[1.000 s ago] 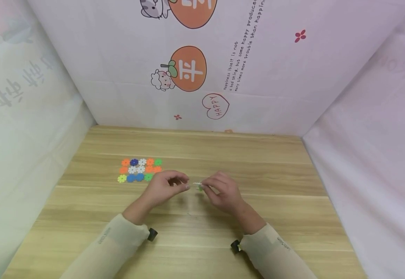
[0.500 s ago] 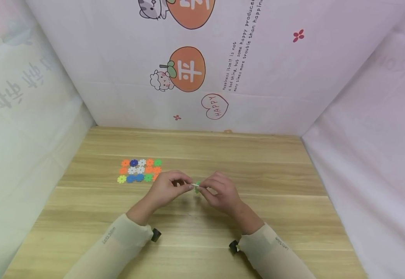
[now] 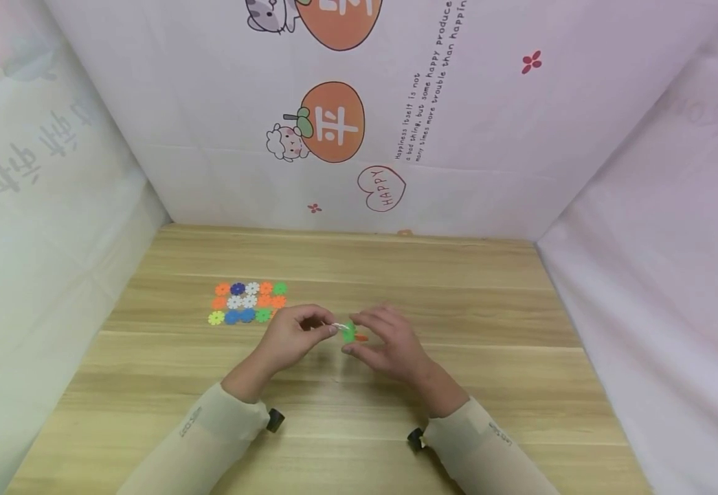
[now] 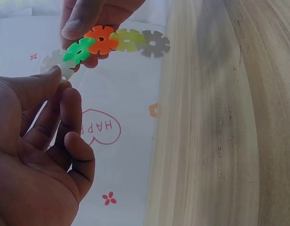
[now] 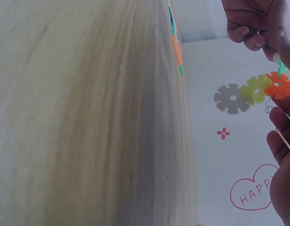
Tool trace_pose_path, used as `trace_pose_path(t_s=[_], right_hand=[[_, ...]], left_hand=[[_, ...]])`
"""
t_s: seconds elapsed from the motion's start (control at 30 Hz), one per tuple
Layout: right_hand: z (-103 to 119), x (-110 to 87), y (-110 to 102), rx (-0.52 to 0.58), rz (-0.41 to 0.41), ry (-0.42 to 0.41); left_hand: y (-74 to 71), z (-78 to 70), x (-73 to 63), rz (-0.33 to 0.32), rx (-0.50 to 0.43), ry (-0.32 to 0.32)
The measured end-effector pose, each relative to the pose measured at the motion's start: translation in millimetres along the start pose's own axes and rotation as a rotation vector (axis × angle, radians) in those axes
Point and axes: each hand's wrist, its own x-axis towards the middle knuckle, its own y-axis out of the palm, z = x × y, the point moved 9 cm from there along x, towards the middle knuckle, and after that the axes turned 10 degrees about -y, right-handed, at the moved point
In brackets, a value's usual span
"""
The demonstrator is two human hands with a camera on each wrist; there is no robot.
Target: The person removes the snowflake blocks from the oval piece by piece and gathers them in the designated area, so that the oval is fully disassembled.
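Between the hands is a chain of flower-shaped notched plastic discs. In the left wrist view it runs from a white disc (image 4: 48,61) through a green disc (image 4: 79,51), an orange disc (image 4: 101,40) and a yellow-green disc (image 4: 127,39) to a greyish disc (image 4: 153,44). My left hand (image 3: 289,335) pinches the white disc between thumb and forefinger. Around the green disc, my right hand (image 3: 396,346) has its thumb and fingers spread, with a gap between their tips. The right wrist view shows the chain's grey, yellow-green and orange discs; the right fingers partly cover the rest.
Rows of loose notched discs (image 3: 250,301) in orange, blue, white, green and yellow lie flat on the wooden table (image 3: 457,295), beyond and left of the left hand. A printed white cloth (image 3: 457,137) hangs behind the table, with more cloth on both sides.
Half a second ago both hands pinched the pieces close together. The right thumb and fingers have since spread apart, and the green and orange discs have come into sight. The left hand stays nearly in place.
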Motion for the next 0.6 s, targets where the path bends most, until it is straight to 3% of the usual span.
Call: trace_pose_path(t_s=[0.13, 0.33, 0.6], right_hand=[[-0.8, 0.3, 3.1, 0.011, 0.02, 0.018], [3.5, 2.2, 1.0, 0.005, -0.009, -0.025], [3.5, 3.2, -0.1, -0.007, -0.021, -0.042]], left_hand=[[-1.0, 1.5, -0.7, 0.0, -0.019, 0.009], [-0.4, 2.3, -1.6, -0.011, -0.006, 0.023], [-0.7, -2.6, -4.9, -0.061, 0.025, 0.104]])
